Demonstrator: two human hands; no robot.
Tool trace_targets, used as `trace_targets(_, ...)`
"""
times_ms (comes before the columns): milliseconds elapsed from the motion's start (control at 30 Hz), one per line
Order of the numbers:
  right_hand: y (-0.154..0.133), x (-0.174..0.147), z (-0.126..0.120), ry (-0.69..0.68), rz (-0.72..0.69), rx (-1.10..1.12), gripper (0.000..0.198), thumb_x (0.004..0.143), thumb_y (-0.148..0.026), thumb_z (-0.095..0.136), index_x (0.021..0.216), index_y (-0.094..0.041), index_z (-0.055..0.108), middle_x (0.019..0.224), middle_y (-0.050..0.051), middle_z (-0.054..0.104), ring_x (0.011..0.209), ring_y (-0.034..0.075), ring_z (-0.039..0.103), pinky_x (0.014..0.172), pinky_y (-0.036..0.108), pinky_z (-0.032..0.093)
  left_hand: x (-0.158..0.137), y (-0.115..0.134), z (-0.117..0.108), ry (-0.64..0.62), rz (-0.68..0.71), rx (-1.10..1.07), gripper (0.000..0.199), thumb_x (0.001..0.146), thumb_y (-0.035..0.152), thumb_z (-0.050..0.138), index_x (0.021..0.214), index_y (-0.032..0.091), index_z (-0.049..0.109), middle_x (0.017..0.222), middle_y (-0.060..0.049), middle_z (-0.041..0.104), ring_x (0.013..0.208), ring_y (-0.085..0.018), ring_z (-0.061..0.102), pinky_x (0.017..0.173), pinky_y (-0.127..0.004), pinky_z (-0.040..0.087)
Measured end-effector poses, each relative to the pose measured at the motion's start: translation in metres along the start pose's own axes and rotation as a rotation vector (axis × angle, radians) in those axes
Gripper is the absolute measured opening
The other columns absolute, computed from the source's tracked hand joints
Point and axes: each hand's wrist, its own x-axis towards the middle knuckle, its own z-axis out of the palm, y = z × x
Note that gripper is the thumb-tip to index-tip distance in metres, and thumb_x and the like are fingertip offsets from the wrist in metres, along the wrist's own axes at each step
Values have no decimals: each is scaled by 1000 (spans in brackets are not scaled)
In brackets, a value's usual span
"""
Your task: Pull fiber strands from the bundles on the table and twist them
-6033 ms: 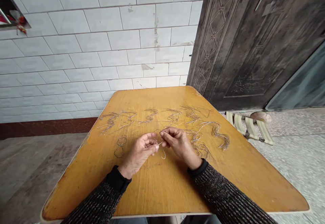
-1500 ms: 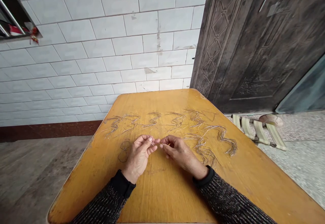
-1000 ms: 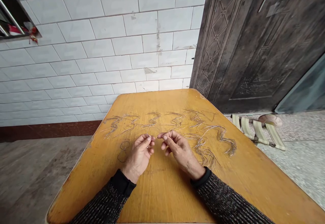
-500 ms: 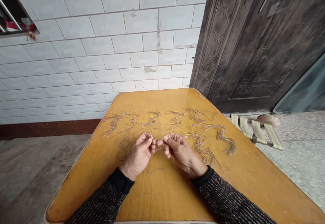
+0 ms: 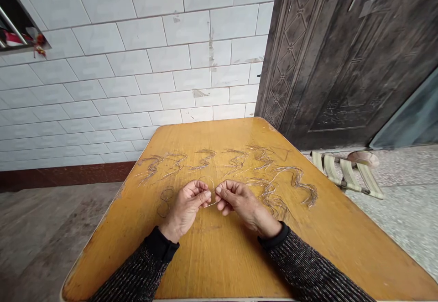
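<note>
A thin wire [image 5: 212,204], curved into a loop, runs between my two hands above the middle of the table. Its one side is pinched between the thumb and fingers of my left hand [image 5: 188,206]. My right hand [image 5: 241,201] grips the other side in a pinch, and its fingertips are a small gap away from the left ones. On the wood just left of my left hand lies a wire bent into a figure eight [image 5: 165,200]. Close to the right hand rests a bundle of wavy wires [image 5: 273,197].
Several more bent wire bundles lie in a row across the yellow wooden table [image 5: 205,256], such as one zigzag bundle [image 5: 207,159] and another at the right [image 5: 303,185]. A white tiled wall [image 5: 143,65] and a dark door [image 5: 335,65] stand behind. A strapped stool [image 5: 345,172] is on the floor.
My fingertips have shifted slightly, and the wire between them now shows as a rounder, more open loop. Both hands still pinch it in nearly the same spot.
</note>
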Motion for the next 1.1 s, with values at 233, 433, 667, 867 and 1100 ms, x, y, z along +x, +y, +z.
trace_targets(233,6,6,-3,29,117,167,34,60,-42,72,63,-13,55,56,-2,55,43,3,47,44,15,41,2,1,-4,6,-66,-84,24,59,19,75,73,14,56,71,1,54,63,-7,51,59,-19,38)
trace_targets(433,-2,-4,-4,117,-390,-519,18,80,-34,53,90,-19,55,85,5,57,66,12,55,54,23,44,1,5,-5,71,-8,-73,22,59,17,74,71,14,55,70,1,55,60,-6,49,59,-20,38)
trace_targets(667,-2,-10,-5,11,-659,-1287,21,87,-24,43,89,-24,64,106,7,53,70,13,53,56,24,39,1,3,-5,104,-17,-91,25,57,19,75,71,14,56,72,1,56,63,-8,51,61,-21,38)
trace_targets(867,2,-7,-1,-9,-613,-1198,22,88,-30,43,81,-20,62,76,6,60,69,15,55,60,26,39,-1,-1,-1,74,-1,-136,22,58,18,75,67,14,55,68,1,56,62,-8,50,62,-22,39)
trace_targets(1100,4,-2,5,161,-378,-817,14,76,-26,59,65,-18,56,57,0,57,50,11,48,49,22,34,-3,-3,5,79,-19,-178,20,59,18,74,68,14,57,69,1,57,64,-8,53,62,-20,40)
